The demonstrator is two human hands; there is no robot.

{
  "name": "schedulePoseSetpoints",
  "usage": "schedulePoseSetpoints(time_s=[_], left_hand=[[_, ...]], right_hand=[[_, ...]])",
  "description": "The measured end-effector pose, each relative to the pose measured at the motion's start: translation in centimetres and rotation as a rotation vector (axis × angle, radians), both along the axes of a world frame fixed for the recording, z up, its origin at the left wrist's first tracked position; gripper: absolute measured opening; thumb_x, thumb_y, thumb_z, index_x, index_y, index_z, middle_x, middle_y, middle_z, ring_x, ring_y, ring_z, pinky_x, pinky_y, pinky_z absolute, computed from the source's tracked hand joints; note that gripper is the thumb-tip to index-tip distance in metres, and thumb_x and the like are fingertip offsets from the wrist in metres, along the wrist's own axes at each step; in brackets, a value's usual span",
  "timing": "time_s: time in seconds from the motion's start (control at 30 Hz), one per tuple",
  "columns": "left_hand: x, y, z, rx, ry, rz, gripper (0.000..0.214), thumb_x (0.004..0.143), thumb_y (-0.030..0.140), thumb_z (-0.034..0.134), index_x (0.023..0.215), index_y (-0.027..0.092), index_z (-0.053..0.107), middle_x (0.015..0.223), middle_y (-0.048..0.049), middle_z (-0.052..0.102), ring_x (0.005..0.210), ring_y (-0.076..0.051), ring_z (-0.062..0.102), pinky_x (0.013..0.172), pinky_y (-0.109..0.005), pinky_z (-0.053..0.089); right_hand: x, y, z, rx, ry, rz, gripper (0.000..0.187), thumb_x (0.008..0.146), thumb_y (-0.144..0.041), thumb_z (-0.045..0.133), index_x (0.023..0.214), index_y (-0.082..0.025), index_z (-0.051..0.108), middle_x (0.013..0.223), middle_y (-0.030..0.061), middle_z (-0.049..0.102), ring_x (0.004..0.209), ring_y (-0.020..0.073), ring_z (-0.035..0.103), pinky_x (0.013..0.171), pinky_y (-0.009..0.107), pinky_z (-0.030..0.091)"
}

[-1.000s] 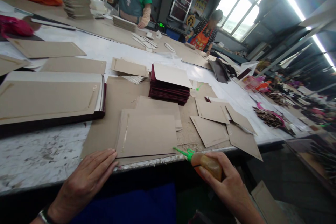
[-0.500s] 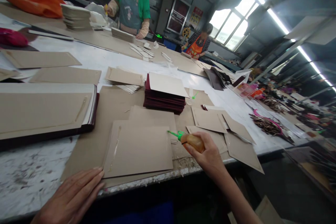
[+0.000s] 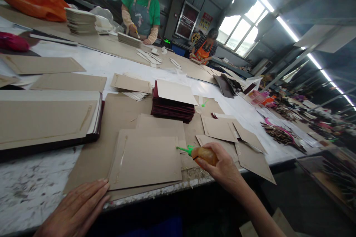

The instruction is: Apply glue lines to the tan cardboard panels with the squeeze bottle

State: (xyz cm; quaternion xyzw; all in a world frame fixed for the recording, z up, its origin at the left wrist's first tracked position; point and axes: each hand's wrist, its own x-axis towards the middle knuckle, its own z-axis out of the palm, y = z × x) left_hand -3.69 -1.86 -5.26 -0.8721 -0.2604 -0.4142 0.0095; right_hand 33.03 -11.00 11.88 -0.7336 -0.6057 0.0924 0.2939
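My right hand (image 3: 222, 168) grips an amber glue bottle (image 3: 204, 154) with a green nozzle. The nozzle tip points left at the right edge of the top brown card (image 3: 147, 161) of a small stack at the table's near edge. A streak of glue runs down that card's left side. My left hand (image 3: 76, 211) lies flat, fingers together, on the big brown sheet (image 3: 91, 159) under the stack, just left of the card's near corner.
A stack of dark red covers (image 3: 172, 107) topped by a pale card stands behind the cards. Loose brown cards (image 3: 219, 129) lie to the right, a long stack of boards (image 3: 47, 118) to the left. Two people (image 3: 141, 7) work at the far side of the table.
My right hand has brought the glue bottle up from the table's edge to the card's right side. My left hand has slid down and left along the near edge.
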Motion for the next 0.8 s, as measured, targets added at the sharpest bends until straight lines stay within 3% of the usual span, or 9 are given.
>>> schedulePoseSetpoints(time_s=[0.17, 0.53, 0.67, 0.8], left_hand=[[-0.4, 0.0, 1.1, -0.05, 0.061, -0.067, 0.03, 0.094, 0.019, 0.044, 0.122, 0.019, 0.056, 0.121, -0.007, 0.061, 0.116, -0.02, 0.055, 0.107, -0.035, 0.037], [-0.4, 0.4, 2.1, 0.137, 0.12, -0.149, 0.03, 0.096, 0.017, 0.037, 0.116, 0.015, 0.06, 0.12, -0.0096, 0.061, 0.119, -0.023, 0.052, 0.11, -0.039, 0.033], [-0.4, 0.5, 2.2, 0.141, 0.12, -0.121, 0.029, 0.096, 0.02, 0.04, 0.116, 0.015, 0.06, 0.119, -0.0098, 0.062, 0.114, -0.021, 0.056, 0.109, -0.037, 0.035], [-0.5, 0.5, 1.5, 0.108, 0.1, -0.126, 0.031, 0.095, 0.019, 0.039, 0.121, 0.018, 0.057, 0.12, -0.0082, 0.062, 0.116, -0.022, 0.055, 0.108, -0.039, 0.036]], right_hand=[[-0.8, -2.2, 0.8, -0.067, 0.018, 0.006, 0.021, 0.078, -0.032, 0.066, 0.095, -0.022, 0.059, 0.091, 0.0038, 0.058, 0.083, 0.0221, 0.057, 0.075, 0.035, 0.046], [-2.9, -6.2, 1.9, -0.217, 0.092, -0.023, 0.021, 0.079, -0.034, 0.064, 0.095, -0.022, 0.059, 0.089, 0.003, 0.06, 0.081, 0.0219, 0.058, 0.074, 0.035, 0.046], [-3.1, -6.2, 2.0, -0.216, 0.077, -0.034, 0.02, 0.079, -0.033, 0.064, 0.095, -0.022, 0.059, 0.09, 0.0035, 0.06, 0.082, 0.022, 0.058, 0.075, 0.035, 0.046], [-2.6, -4.2, 1.0, -0.086, 0.009, -0.04, 0.02, 0.079, -0.03, 0.064, 0.096, -0.021, 0.058, 0.093, 0.0052, 0.057, 0.086, 0.0226, 0.056, 0.079, 0.037, 0.046]])
